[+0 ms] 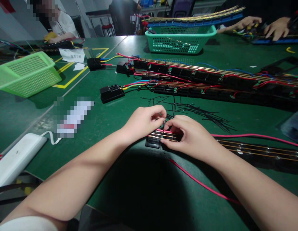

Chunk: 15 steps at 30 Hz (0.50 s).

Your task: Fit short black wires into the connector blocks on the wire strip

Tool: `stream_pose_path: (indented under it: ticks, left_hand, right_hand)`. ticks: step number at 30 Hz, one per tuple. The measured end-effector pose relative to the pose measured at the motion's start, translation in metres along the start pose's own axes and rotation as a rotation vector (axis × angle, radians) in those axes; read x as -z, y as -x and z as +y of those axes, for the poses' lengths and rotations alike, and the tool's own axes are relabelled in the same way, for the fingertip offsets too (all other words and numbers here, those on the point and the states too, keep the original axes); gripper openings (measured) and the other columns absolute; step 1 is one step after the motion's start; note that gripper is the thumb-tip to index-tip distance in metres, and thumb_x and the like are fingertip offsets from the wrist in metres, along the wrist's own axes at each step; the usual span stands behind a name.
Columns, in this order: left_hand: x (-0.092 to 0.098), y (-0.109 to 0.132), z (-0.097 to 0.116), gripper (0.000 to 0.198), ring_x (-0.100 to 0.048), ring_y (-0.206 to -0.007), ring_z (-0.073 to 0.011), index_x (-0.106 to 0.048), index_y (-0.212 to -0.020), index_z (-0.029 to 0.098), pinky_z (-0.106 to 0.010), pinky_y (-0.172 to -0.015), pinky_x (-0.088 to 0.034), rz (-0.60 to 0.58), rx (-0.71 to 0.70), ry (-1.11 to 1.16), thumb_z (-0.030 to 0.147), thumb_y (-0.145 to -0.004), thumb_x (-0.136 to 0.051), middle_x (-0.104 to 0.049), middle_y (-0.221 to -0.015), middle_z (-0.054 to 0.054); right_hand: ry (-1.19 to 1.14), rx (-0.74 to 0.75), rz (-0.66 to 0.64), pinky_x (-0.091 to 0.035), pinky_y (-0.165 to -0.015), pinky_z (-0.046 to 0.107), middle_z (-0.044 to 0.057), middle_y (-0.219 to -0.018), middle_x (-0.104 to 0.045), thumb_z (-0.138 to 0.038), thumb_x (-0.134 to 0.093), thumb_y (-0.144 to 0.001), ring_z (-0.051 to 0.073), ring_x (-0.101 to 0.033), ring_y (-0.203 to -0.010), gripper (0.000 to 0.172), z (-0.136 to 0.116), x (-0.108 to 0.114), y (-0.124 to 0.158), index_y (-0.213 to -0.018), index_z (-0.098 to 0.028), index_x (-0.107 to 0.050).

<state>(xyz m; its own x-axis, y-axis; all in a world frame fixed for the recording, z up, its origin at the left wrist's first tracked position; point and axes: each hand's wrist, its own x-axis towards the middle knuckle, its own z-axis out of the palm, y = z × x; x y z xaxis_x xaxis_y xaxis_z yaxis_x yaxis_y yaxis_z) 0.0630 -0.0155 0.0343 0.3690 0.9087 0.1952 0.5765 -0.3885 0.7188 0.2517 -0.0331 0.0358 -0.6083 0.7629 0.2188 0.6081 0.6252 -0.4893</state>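
Note:
A long black strip with brass rods [250,149] lies along the table, and its left end is between my hands. My right hand [187,131] grips that end, thumb on the near side and fingers on the far side. My left hand [149,120] is closed in a pinch just above the strip's end, on what looks like a thin black cable tie [163,124] standing up from the rods. A red wire [254,135] runs along the strip's far side, passing under my right hand. Another red wire [199,183] curves across the table nearer me. Loose black cable ties [208,116] lie scattered beyond my hands.
Behind are more wired black strips [192,86] with a black plug block [112,93]. A light green basket [28,75] and a white power strip [21,157] are on the left. A green basket [175,43] stands at the back. Co-worker's hands [277,29] are far right.

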Motion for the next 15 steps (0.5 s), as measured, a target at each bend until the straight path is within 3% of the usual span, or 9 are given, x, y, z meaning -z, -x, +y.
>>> stream_pose_path:
  ticks: [8, 15]
  left_hand:
    - [-0.0012, 0.0017, 0.0004, 0.009, -0.060, -0.068, -0.0099, -0.062, -0.086, 0.020, -0.021, -0.064, -0.041, 0.003, -0.003, -0.028, 0.019, -0.080, -0.056, -0.068, -0.075, 0.004]
    - [-0.0013, 0.0017, 0.0011, 0.007, -0.057, -0.064, -0.0094, -0.061, -0.079, 0.020, -0.021, -0.061, -0.039, -0.003, -0.010, -0.077, 0.016, -0.079, -0.054, -0.063, -0.067, 0.005]
  right_hand:
    - [-0.001, -0.006, 0.003, -0.039, -0.064, 0.030, 0.002, -0.074, -0.056, -0.030, -0.073, -0.072, 0.019, -0.054, -0.073, 0.021, 0.0021, -0.0018, -0.0002, -0.084, -0.018, -0.062]
    - [0.001, -0.012, 0.005, -0.038, -0.062, 0.029, 0.003, -0.075, -0.057, -0.032, -0.073, -0.072, 0.020, -0.054, -0.072, 0.021, 0.0030, -0.0016, 0.0008, -0.084, -0.019, -0.061]
